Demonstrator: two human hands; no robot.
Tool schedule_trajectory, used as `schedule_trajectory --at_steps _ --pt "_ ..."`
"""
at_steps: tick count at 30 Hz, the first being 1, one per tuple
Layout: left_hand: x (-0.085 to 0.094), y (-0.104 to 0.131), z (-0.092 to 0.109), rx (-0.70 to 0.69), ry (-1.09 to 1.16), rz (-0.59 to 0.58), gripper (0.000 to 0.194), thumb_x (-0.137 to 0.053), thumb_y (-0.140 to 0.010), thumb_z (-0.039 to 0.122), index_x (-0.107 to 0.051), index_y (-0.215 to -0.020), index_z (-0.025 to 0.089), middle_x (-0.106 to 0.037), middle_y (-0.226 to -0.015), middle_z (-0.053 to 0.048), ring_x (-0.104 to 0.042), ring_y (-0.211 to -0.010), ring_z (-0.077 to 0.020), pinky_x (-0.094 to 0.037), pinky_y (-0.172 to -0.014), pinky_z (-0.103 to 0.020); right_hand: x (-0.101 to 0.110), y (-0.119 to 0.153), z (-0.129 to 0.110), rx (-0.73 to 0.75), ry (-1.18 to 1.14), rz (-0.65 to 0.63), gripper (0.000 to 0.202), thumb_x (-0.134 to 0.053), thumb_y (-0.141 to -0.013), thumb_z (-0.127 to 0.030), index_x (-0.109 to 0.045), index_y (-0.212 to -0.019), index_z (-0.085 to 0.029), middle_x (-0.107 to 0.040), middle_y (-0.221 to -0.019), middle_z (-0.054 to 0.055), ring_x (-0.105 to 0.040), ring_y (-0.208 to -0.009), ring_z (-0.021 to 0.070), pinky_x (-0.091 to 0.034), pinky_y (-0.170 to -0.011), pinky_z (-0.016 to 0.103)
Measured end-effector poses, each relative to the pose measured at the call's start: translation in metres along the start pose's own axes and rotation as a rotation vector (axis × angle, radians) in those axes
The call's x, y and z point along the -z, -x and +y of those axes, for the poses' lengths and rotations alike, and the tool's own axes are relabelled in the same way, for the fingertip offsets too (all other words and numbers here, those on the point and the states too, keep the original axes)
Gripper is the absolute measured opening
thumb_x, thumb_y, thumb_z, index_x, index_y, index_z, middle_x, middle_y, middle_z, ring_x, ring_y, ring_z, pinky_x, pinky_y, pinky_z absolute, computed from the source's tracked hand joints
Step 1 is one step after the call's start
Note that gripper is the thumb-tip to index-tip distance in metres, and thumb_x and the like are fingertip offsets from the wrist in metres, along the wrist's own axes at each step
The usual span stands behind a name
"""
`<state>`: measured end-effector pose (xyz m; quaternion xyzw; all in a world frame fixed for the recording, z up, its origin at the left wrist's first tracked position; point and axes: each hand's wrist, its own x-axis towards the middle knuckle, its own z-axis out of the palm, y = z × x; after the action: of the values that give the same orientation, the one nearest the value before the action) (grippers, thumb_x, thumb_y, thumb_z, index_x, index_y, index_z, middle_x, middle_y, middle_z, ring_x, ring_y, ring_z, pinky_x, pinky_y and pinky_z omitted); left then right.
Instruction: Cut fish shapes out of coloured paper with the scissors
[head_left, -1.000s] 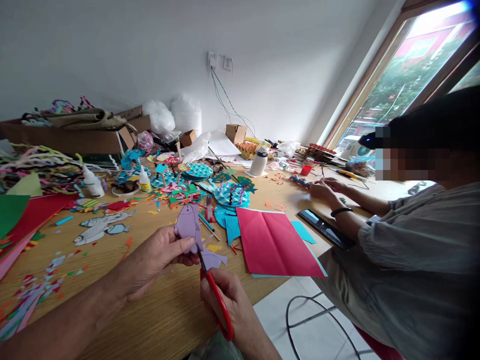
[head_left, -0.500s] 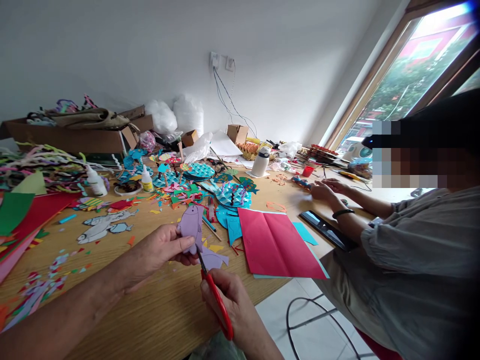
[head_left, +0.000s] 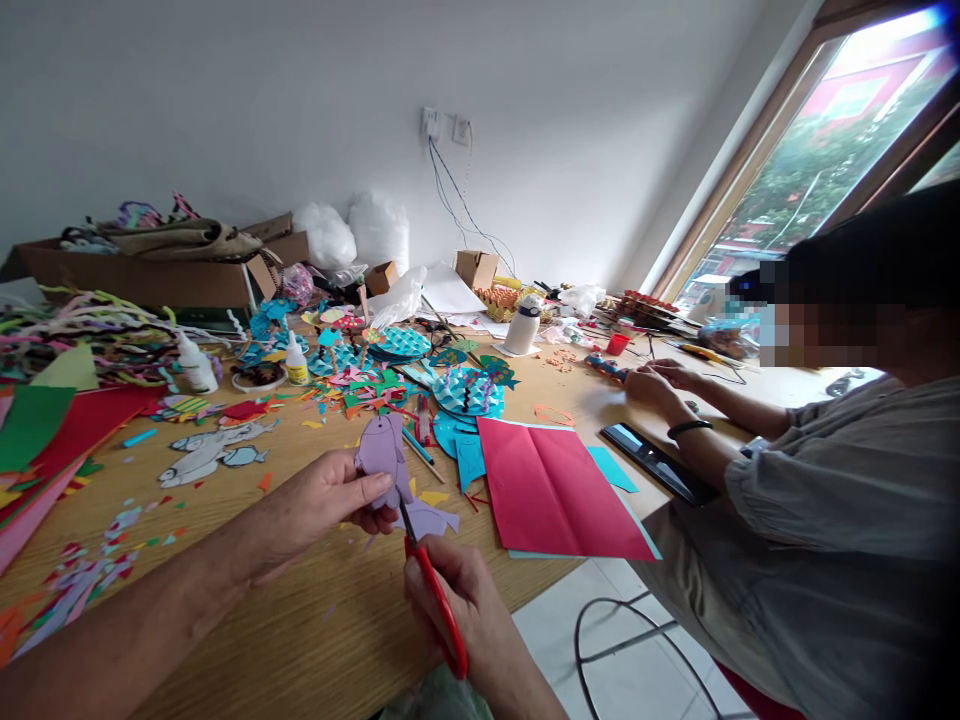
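Observation:
A purple paper fish (head_left: 380, 452) with an outline and an eye drawn on it is pinched between the thumb and fingers of my left hand (head_left: 346, 487). My right hand (head_left: 457, 590) is closed around red-handled scissors (head_left: 442, 607), their dark blades reaching up to the fish's lower edge. Whether the blades are fully together is hard to see. Just beyond my fingers, another purple paper piece (head_left: 429, 518) lies on the table. Grey-white paper fish (head_left: 206, 462) with black outlines lie to the left of my left hand.
Red paper (head_left: 559, 490) lies right of my hands, over light blue sheets. Glue bottles (head_left: 297, 360), paper scraps (head_left: 367, 388) and blue honeycomb paper pieces (head_left: 465, 390) cover the table's middle. A white bottle (head_left: 523, 328) stands behind. On the right sits a co-worker (head_left: 840, 500), near a phone (head_left: 652, 462).
The view has shifted very slightly. My hands, the purple fish and the scissors keep nearly the same positions. The co-worker's head has moved slightly.

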<state>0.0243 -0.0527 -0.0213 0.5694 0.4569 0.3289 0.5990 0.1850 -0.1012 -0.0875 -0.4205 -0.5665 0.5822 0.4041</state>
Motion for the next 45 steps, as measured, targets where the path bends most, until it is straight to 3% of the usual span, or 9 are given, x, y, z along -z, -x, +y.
schedule_trajectory --at_steps 7,14,26,33,45 --pt "0.001 0.000 -0.002 0.033 0.013 -0.010 0.028 -0.062 -0.068 0.043 -0.063 -0.063 0.015 -0.067 -0.063 -0.003 -0.058 -0.062 -0.0151 -0.045 -0.062 -0.027 0.002 0.001 0.003 0.016 0.032 -0.003 0.031 -0.046 -0.085 -0.030 -0.037 -0.058 -0.018 -0.031 -0.050 -0.007 -0.026 -0.045 0.0055 -0.018 -0.041 0.019" --pt "0.005 -0.003 0.000 -0.018 -0.011 0.072 0.026 -0.064 -0.067 0.042 -0.056 -0.066 0.017 -0.051 -0.053 0.006 -0.038 -0.046 -0.0072 -0.028 -0.042 -0.018 0.001 0.001 0.004 -0.005 0.079 -0.001 0.033 -0.048 -0.084 -0.033 -0.037 -0.057 -0.017 -0.031 -0.049 -0.007 -0.027 -0.045 0.0054 -0.017 -0.041 0.019" --pt "-0.012 0.002 -0.007 -0.040 0.192 0.144 0.022 -0.063 -0.071 0.034 -0.051 -0.063 0.018 -0.047 -0.050 0.006 -0.037 -0.046 -0.0077 -0.030 -0.044 -0.019 -0.011 -0.001 -0.004 -0.021 -0.144 -0.003 0.050 -0.048 -0.074 -0.065 -0.041 -0.059 -0.018 -0.033 -0.045 -0.008 -0.029 -0.037 0.0044 -0.021 -0.035 0.017" --pt "-0.016 0.003 -0.009 -0.059 0.159 0.115 0.023 -0.059 -0.074 0.035 -0.052 -0.063 0.017 -0.047 -0.050 0.006 -0.036 -0.046 -0.0072 -0.028 -0.045 -0.019 -0.013 0.000 -0.006 -0.017 -0.226 -0.004 0.052 -0.052 -0.069 -0.067 -0.041 -0.059 -0.018 -0.035 -0.043 -0.008 -0.028 -0.035 0.0039 -0.020 -0.035 0.017" --pt "-0.019 0.006 -0.012 -0.010 0.205 0.133 0.025 -0.063 -0.071 0.035 -0.050 -0.060 0.017 -0.049 -0.048 0.006 -0.038 -0.046 -0.0077 -0.030 -0.045 -0.019 -0.013 -0.001 -0.003 0.017 -0.229 -0.021 0.051 -0.049 -0.072 -0.067 -0.041 -0.059 -0.018 -0.038 -0.041 -0.007 -0.031 -0.034 0.0052 -0.021 -0.035 0.018"
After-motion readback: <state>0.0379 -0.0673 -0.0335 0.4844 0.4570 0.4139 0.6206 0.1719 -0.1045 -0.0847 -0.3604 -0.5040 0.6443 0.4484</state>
